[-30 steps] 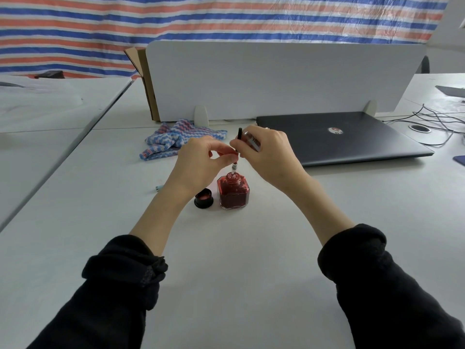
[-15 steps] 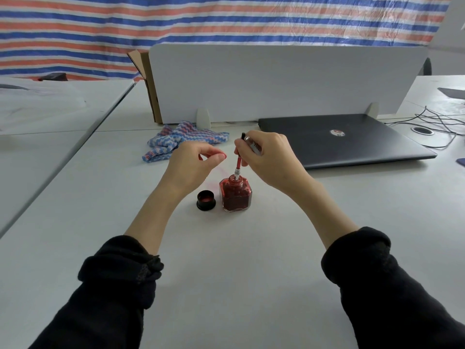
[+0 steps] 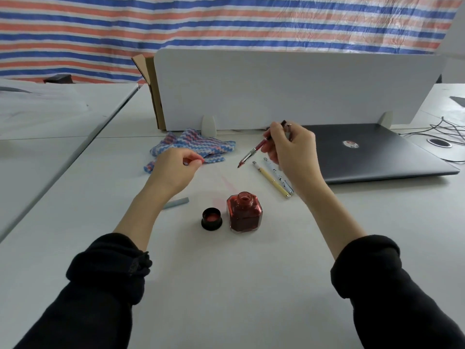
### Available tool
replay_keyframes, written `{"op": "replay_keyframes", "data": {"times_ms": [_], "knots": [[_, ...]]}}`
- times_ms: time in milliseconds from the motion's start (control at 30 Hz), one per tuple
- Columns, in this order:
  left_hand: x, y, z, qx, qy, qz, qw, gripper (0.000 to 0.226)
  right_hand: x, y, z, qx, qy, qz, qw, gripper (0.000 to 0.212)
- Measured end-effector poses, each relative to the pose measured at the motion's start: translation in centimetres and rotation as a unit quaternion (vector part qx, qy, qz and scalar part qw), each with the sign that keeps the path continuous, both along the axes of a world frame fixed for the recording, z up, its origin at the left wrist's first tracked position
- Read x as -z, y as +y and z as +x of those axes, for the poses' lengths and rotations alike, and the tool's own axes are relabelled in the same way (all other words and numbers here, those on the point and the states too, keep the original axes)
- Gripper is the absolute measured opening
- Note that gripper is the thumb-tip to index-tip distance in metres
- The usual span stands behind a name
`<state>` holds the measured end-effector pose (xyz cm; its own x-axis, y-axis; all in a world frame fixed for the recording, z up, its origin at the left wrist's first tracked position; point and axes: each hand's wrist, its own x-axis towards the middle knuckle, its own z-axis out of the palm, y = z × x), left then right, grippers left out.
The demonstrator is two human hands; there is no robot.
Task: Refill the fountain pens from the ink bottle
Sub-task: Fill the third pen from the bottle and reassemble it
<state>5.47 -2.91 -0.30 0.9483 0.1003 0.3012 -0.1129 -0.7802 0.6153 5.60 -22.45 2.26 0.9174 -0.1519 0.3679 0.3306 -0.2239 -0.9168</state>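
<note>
An open glass bottle of red ink (image 3: pixel 244 213) stands on the white table, its black cap (image 3: pixel 211 218) lying upturned just to its left. My right hand (image 3: pixel 293 150) pinches a fountain pen section with a red-filled converter (image 3: pixel 254 152), nib pointing down-left, lifted above and behind the bottle. Two more pens, a yellow one (image 3: pixel 271 179) and a white speckled one (image 3: pixel 276 173), lie side by side on the table beneath my right hand. My left hand (image 3: pixel 175 168) hovers left of the bottle with fingers loosely curled, thumb and fingertips close together, holding nothing visible.
A blue-striped cloth (image 3: pixel 193 146) lies behind my left hand. A pale blue pen part (image 3: pixel 176 203) rests by my left wrist. A closed dark laptop (image 3: pixel 372 152) sits at the right, cables (image 3: pixel 445 129) beyond it. A white divider board (image 3: pixel 289 89) and a cardboard box (image 3: pixel 151 84) stand at the back.
My right hand has lifted the pen out of the ink bottle and moved it back and right. My left hand has drawn away to the left. The two lying pens are now uncovered.
</note>
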Motion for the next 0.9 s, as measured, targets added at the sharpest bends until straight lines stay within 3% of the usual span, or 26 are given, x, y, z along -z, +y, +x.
{"op": "replay_keyframes", "data": {"times_ms": [100, 267, 567, 900], "knots": [[0.2, 0.5, 2.6, 0.004, -0.006, 0.034, 0.999, 0.022, 1.0, 1.0, 2.5, -0.015, 0.094, 0.111, 0.989, 0.023], [0.4, 0.4, 7.3, 0.028, -0.013, 0.088, 0.996, 0.024, 2.8, 2.6, 6.7, -0.023, 0.224, 0.197, 0.954, 0.016], [2.1, 0.7, 11.2, 0.050, 0.033, 0.144, 0.988, 0.020, 4.6, 3.8, 10.5, -0.025, 0.269, 0.147, 0.952, 0.019], [1.1, 1.1, 11.0, 0.070, 0.048, 0.018, 0.996, 0.020, 5.6, 4.6, 11.8, -0.034, 0.346, 0.153, 0.925, 0.017]]}}
